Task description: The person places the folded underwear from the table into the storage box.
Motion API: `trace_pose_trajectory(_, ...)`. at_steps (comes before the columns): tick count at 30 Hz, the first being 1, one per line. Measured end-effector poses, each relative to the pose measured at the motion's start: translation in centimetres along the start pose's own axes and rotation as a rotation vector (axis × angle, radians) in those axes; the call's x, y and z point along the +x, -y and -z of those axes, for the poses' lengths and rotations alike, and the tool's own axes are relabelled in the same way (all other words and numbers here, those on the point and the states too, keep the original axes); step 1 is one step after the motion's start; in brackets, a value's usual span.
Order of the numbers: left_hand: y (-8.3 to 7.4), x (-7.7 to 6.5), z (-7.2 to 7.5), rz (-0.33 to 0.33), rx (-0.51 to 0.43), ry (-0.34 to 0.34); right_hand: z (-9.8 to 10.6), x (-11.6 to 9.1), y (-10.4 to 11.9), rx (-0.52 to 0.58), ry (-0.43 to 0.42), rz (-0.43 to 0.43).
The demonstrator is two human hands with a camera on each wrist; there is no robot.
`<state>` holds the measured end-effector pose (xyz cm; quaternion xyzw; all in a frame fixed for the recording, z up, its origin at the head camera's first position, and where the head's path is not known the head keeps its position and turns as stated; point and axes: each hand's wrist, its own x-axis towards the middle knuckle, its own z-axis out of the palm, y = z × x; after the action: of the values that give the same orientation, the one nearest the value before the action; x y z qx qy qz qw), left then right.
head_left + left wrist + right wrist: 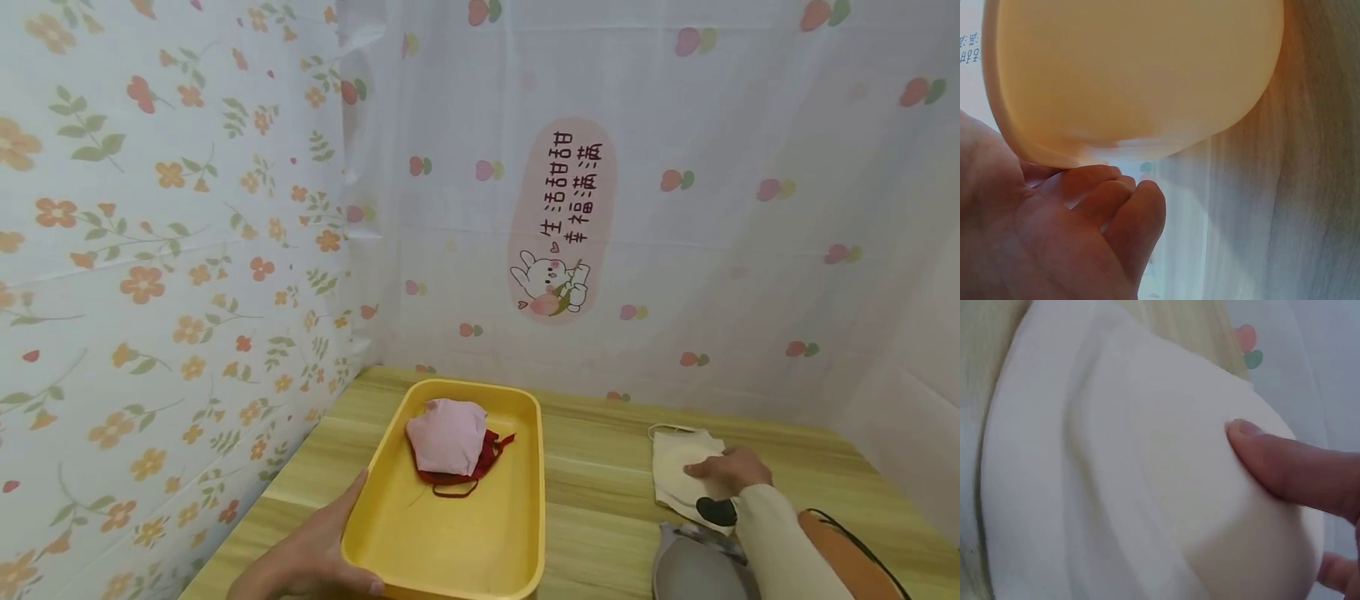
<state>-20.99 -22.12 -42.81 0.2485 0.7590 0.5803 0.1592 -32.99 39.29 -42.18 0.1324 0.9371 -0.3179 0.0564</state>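
My left hand [307, 550] holds the near-left corner of a yellow tray [536, 492], thumb along the near side. In the left wrist view its fingers bend against the outer wall. Inside the tray, a pale pink folded cloth piece [448, 437] lies over a dark red garment [491, 454] with thin straps. At the right, my right hand [738, 471] pinches the edge of a cream-white bra [671, 467]; a thin strap loops from its far end. In the right wrist view, the thumb lies on its smooth rounded cup [1191, 469] and another fingertip shows behind.
A grey cup-shaped garment [697, 571] lies near the right forearm. Beyond that sleeve is an orange-brown piece [847, 554] with a black strap. Printed curtains [465, 250] stand behind and to the left of the wooden table [600, 475].
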Motion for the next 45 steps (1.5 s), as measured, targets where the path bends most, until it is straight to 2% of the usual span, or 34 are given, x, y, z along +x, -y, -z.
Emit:
trace_pose_trajectory(4,-0.1,-0.1,0.1,0.008,0.056,-0.018,-0.1,-0.1,0.1,0.149,-0.006,-0.043)
trace_pose_trajectory(7,-0.1,-0.2,0.1,0.015,0.060,-0.019,0.0,-0.3,0.4,0.209,-0.021,-0.059)
trace_pose_trajectory(10,-0.1,-0.2,0.1,0.010,0.042,-0.012,0.0,-0.3,0.7,0.248,-0.041,-0.068)
trace_pose_trajectory(16,0.0,-0.1,0.2,0.005,0.111,-0.034,0.0,-0.2,1.4,0.338,-0.096,-0.065)
trace_pose_trajectory(20,0.1,-0.1,0.2,0.007,0.120,-0.044,-0.1,-0.2,1.8,0.376,-0.104,-0.039)
trace_pose_trajectory(24,0.1,-0.2,0.1,-0.021,0.065,-0.021,-0.2,-0.3,2.6,0.386,-0.094,-0.001)
trace_pose_trajectory(28,0.0,-0.2,0.1,-0.008,0.044,-0.021,0.0,-0.7,4.2,0.391,-0.108,0.040)
trace_pose_trajectory(34,0.0,-0.2,0.3,-0.027,0.175,-0.055,0.3,-1.3,7.1,0.420,-0.119,0.103)
trace_pose_trajectory(38,-0.1,-0.1,0.3,-0.016,0.209,-0.063,0.0,-1.7,9.0,0.499,-0.108,0.145)
trace_pose_trajectory(41,-0.2,-0.2,0.3,-0.032,0.245,-0.065,-0.4,-2.1,10.4,0.559,-0.079,0.176)
trace_pose_trajectory(45,-0.3,-0.2,0.3,-0.043,0.300,-0.077,-0.9,-2.5,12.3,0.571,-0.060,0.221)
